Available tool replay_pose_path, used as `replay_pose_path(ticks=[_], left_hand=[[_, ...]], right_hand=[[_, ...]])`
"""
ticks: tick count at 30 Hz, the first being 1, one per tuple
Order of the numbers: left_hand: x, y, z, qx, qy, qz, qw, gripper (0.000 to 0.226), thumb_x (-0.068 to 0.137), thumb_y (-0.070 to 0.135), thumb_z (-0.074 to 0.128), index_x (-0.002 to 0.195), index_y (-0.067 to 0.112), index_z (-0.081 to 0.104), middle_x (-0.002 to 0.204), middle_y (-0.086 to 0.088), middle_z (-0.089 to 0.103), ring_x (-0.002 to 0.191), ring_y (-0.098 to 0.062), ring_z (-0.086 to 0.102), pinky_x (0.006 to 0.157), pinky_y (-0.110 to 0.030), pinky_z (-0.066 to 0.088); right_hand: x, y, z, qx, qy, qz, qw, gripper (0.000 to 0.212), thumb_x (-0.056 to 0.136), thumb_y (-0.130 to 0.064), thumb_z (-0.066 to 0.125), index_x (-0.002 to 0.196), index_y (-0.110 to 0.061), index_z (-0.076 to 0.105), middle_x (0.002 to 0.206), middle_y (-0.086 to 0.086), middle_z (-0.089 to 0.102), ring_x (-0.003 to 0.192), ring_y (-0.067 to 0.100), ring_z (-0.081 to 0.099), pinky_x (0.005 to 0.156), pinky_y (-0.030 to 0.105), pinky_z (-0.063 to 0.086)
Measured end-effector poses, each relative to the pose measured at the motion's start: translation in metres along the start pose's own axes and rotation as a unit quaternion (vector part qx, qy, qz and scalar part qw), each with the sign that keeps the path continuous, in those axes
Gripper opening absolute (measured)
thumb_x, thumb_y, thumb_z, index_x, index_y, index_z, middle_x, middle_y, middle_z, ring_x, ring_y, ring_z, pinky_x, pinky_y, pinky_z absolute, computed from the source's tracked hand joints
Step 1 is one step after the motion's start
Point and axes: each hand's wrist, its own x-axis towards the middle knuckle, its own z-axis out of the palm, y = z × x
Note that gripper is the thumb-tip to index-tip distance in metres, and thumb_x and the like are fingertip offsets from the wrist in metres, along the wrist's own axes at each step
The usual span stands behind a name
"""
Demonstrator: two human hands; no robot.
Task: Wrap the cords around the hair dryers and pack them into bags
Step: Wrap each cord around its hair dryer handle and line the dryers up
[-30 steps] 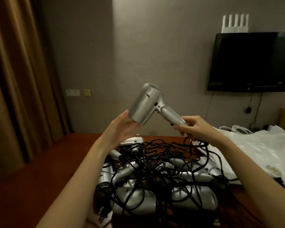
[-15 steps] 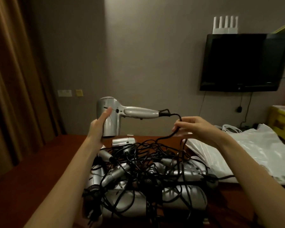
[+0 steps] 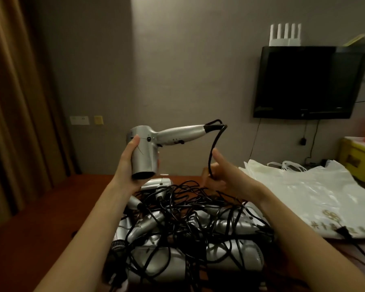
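Left hand [image 3: 126, 163] gripping silver dryer [image 3: 148, 152] barrel, right hand [image 3: 223, 175] pinching its cord [image 3: 214, 148], fingers partly hidden, tangled dryer pile [image 3: 188, 239] at six o'clock, plugs indistinguishable.

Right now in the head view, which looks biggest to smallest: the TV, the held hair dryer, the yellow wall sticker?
1. TV, though farther away.
2. Held hair dryer, nearer the camera, so true sizes are unsure.
3. Yellow wall sticker, clearly smallest.

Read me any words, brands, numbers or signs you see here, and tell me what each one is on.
Nothing can be read for sure.
White plastic bag: a gold emblem and a row of gold characters along its near edge, too blurred to read.
Television: a small mark on the bottom frame, too small to read.
Yellow box: a dark patch, unreadable.
Hair dryer in the left hand: no print visible.
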Motion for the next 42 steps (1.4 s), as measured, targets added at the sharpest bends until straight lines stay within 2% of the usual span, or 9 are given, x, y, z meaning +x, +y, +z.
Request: replay_pose_path(ticks=[5,8,12,19,25,31,35,38,42], left_hand=[[-0.006,0.005,0.003,0.106,-0.049,0.001,0.993,0.05,0.073,0.048,0.062,0.104,0.008,0.061,0.074,-0.007,0.07,0.064,-0.016,0.066,0.059,-0.025,0.056],[-0.006,0.003,0.006,0.247,-0.06,0.005,0.967,0.058,0.069,0.051,0.069,0.105,0.006,0.063,0.079,-0.011,0.072,0.067,-0.02,0.068,0.064,-0.032,0.053],[-0.006,0.001,0.003,0.384,-0.044,0.023,0.922,0.08,0.052,0.066,0.073,0.102,0.004,0.069,0.083,-0.015,0.072,0.069,-0.025,0.069,0.059,-0.03,0.054],[-0.006,-0.005,-0.001,0.367,0.059,0.17,0.913,0.049,0.063,0.059,0.079,0.086,0.018,0.066,0.086,-0.008,0.068,0.083,-0.028,0.065,0.075,-0.039,0.053],[-0.005,-0.017,-0.004,0.244,0.144,0.139,0.949,0.087,0.039,0.079,0.075,0.1,0.018,0.067,0.114,-0.013,0.067,0.112,-0.036,0.061,0.102,-0.055,0.045],[-0.012,-0.033,-0.003,0.157,0.067,0.042,0.984,0.063,0.062,0.058,0.077,0.103,0.012,0.063,0.086,-0.014,0.069,0.069,-0.025,0.067,0.069,-0.035,0.053],[-0.015,-0.038,-0.003,0.142,-0.012,0.017,0.99,0.053,0.07,0.051,0.062,0.105,0.011,0.061,0.075,-0.007,0.071,0.065,-0.019,0.065,0.071,-0.034,0.051],[-0.016,-0.036,-0.004,0.177,-0.048,0.005,0.983,0.049,0.074,0.05,0.059,0.102,0.01,0.062,0.072,-0.006,0.07,0.061,-0.017,0.064,0.068,-0.033,0.051],[-0.014,-0.028,-0.008,0.3,-0.053,0.017,0.952,0.069,0.059,0.066,0.074,0.095,0.008,0.067,0.074,-0.011,0.072,0.063,-0.022,0.068,0.062,-0.031,0.055]], right_hand=[[0.003,0.018,-0.016,0.022,-0.057,0.118,0.991,0.046,0.091,-0.044,0.052,0.061,-0.015,0.034,0.048,-0.01,0.028,0.039,0.003,0.021,0.037,0.012,0.022],[0.006,0.008,-0.015,0.043,0.074,0.153,0.985,0.037,0.085,-0.031,0.068,0.068,-0.005,0.048,0.041,-0.008,0.043,0.032,0.004,0.038,0.04,0.016,0.033],[0.018,-0.032,-0.016,-0.3,0.148,0.154,0.93,0.042,0.096,-0.031,0.054,0.076,0.004,0.065,0.045,-0.004,0.049,0.041,0.005,0.04,0.041,0.014,0.028],[0.006,-0.056,-0.018,-0.302,0.151,0.055,0.94,0.022,0.1,-0.014,0.045,0.108,-0.012,0.065,0.063,-0.001,0.045,0.049,0.008,0.034,0.042,0.016,0.028],[0.005,-0.023,0.009,-0.141,0.176,-0.085,0.97,0.041,0.101,-0.005,0.038,0.14,-0.018,0.044,0.07,-0.006,0.063,0.041,0.003,0.041,0.038,0.014,0.034],[-0.008,0.019,0.01,-0.005,0.074,-0.073,0.995,0.03,0.097,-0.031,0.047,0.118,-0.019,0.066,0.068,0.011,0.06,0.047,0.013,0.048,0.048,0.02,0.04],[-0.017,0.022,-0.005,-0.087,0.056,0.02,0.994,0.05,0.097,-0.043,0.044,0.084,-0.002,0.07,0.053,0.006,0.053,0.042,0.013,0.045,0.045,0.015,0.038],[-0.02,0.015,-0.023,-0.197,0.103,0.051,0.974,0.049,0.082,-0.058,0.063,0.062,-0.013,0.062,0.048,-0.001,0.048,0.042,0.011,0.039,0.046,0.016,0.035],[-0.011,-0.002,-0.044,-0.339,0.114,0.094,0.929,0.034,0.074,-0.04,0.073,0.058,-0.012,0.061,0.053,0.0,0.049,0.048,0.009,0.039,0.051,0.024,0.031]])
